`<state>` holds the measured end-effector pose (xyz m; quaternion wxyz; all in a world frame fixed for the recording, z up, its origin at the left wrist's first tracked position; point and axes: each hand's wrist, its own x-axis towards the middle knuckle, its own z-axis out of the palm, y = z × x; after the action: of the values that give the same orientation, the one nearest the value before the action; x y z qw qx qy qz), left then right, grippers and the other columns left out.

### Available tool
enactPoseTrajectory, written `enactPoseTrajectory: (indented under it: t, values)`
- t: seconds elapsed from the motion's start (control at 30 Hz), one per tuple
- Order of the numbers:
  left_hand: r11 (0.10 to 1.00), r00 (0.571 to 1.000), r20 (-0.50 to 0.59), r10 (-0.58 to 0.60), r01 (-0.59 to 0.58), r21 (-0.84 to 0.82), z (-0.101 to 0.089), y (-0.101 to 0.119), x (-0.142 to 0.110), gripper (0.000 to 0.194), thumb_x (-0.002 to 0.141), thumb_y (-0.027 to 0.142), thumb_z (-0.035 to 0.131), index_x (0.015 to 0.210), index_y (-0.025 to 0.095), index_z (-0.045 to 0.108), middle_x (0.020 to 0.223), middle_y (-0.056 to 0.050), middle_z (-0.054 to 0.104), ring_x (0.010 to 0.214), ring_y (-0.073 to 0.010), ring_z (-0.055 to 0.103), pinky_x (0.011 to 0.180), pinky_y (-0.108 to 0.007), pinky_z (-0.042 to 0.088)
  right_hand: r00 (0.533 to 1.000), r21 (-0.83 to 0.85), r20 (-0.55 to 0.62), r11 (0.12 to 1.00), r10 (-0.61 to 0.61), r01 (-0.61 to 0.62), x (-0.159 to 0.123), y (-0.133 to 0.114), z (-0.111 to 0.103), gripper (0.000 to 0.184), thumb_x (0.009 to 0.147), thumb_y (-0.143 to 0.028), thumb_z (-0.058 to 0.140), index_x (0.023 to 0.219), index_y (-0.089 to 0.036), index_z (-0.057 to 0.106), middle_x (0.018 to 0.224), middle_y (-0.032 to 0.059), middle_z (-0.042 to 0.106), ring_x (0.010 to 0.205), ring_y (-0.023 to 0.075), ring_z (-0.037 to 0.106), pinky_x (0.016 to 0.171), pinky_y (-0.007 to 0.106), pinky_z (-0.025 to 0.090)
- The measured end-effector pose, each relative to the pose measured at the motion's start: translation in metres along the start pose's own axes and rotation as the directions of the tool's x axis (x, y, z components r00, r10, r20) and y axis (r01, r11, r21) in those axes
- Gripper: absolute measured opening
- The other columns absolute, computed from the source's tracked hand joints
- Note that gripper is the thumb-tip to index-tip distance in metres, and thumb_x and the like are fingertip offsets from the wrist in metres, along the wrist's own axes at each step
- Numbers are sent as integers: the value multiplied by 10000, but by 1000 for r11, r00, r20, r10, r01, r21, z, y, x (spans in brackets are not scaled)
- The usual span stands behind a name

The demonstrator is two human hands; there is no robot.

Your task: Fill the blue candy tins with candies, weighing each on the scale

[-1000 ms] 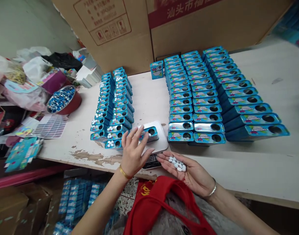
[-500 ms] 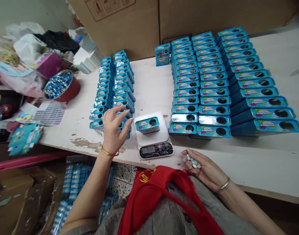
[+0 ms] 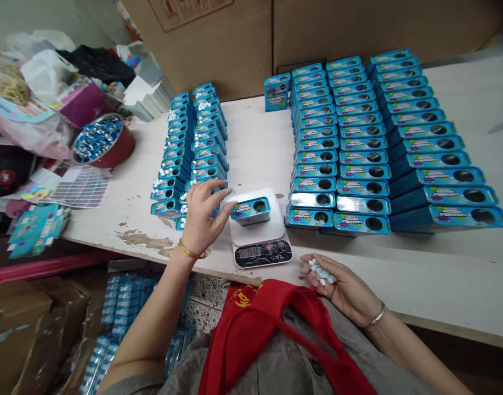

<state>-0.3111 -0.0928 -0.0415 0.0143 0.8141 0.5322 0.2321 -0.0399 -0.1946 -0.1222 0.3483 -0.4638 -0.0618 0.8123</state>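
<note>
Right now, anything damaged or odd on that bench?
Yes: the tabletop has a peeled brown patch near its front edge, left of the scale. White pellets also sit atop many left-hand tins; possibly deliberate.

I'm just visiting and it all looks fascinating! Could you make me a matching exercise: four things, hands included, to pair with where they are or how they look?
Column one
1. Scale
2. Left hand
3. Right hand
4. Red bowl

Column two
A. Cradles small white pellets
B. Heaped with blue and silver pieces
C. Has one blue tin standing on it
D. Has a gold-coloured bracelet at its wrist

Right pairs: 1-C, 2-D, 3-A, 4-B
</note>
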Motion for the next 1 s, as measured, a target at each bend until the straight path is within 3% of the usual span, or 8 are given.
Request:
enactPoseTrajectory:
  t: [0.2, 0.3, 0.37, 0.57, 0.7, 0.77, 0.87, 1.0]
  values:
    - [998, 996, 66, 56, -54, -32, 4, 3, 1, 372, 846, 447, 563, 1127, 203, 580, 1208, -96, 567, 1148, -224, 500, 988, -417, 355, 999, -90, -51, 996, 12, -17, -1, 2, 4, 331, 665, -434, 763, 765, -131, 673, 651, 16, 593, 483, 48, 459, 379, 148, 302]
    - [990, 979, 155, 130, -121, -68, 6, 5, 0, 641, 757, 553, 627, 1271, 202, 475, 1280, -119, 512, 1193, -250, 459, 1008, -425, 343, 999, -211, 44, 977, -19, 28, -5, -13, 26, 378, 683, -485, 728, 772, -124, 664, 568, -25, 522, 388, 8, 331, 350, 156, 176]
    - [989, 975, 175, 139, -128, -72, 6, 6, -1, 676, 756, 557, 625, 1304, 206, 440, 1291, -123, 500, 1202, -253, 450, 1017, -429, 335, 987, -322, 134, 939, -85, 125, -4, -30, 49, 381, 706, -487, 704, 823, -125, 678, 531, -43, 485, 377, 8, 298, 362, 172, 158]
    - [994, 985, 147, 87, -78, -71, 3, 3, -6, 598, 798, 501, 605, 1305, 232, 436, 1302, -114, 488, 1205, -250, 447, 1022, -434, 330, 846, -573, 363, 623, -390, 532, 23, -82, 115, 261, 710, -366, 692, 825, -136, 736, 507, -35, 514, 481, 71, 411, 464, 211, 320]
    - [993, 973, 208, 100, -85, -81, 1, 3, -11, 684, 774, 533, 616, 1342, 226, 392, 1327, -122, 463, 1220, -265, 427, 1016, -436, 326, 799, -594, 331, 547, -503, 590, 30, -90, 122, 243, 657, -308, 726, 851, -165, 747, 644, 6, 624, 617, 123, 508, 567, 247, 392]
    - [991, 958, 258, 127, -110, -80, 0, 5, -7, 653, 791, 511, 605, 1337, 219, 398, 1264, -118, 512, 1166, -262, 465, 970, -424, 357, 859, -586, 293, 631, -420, 508, 22, -83, 113, 324, 656, -383, 732, 901, -172, 735, 567, -16, 571, 533, 103, 463, 500, 229, 351]
    - [986, 927, 337, 166, -160, -46, 0, 2, 16, 415, 856, 411, 548, 1211, 201, 503, 1046, -88, 606, 974, -228, 545, 841, -380, 414, 966, -533, 233, 816, -112, 223, 10, -60, 88, 451, 661, -558, 690, 870, -159, 678, 450, -74, 424, 376, 41, 281, 388, 193, 193]
    - [984, 950, 275, 146, -167, 55, 15, -24, 87, 298, 863, 333, 530, 1111, 167, 533, 982, -87, 601, 918, -226, 546, 814, -370, 434, 971, -547, 223, 835, 81, 56, 23, -30, 48, 583, 571, -733, 638, 667, -162, 577, 428, -71, 406, 349, 25, 271, 378, 188, 173]
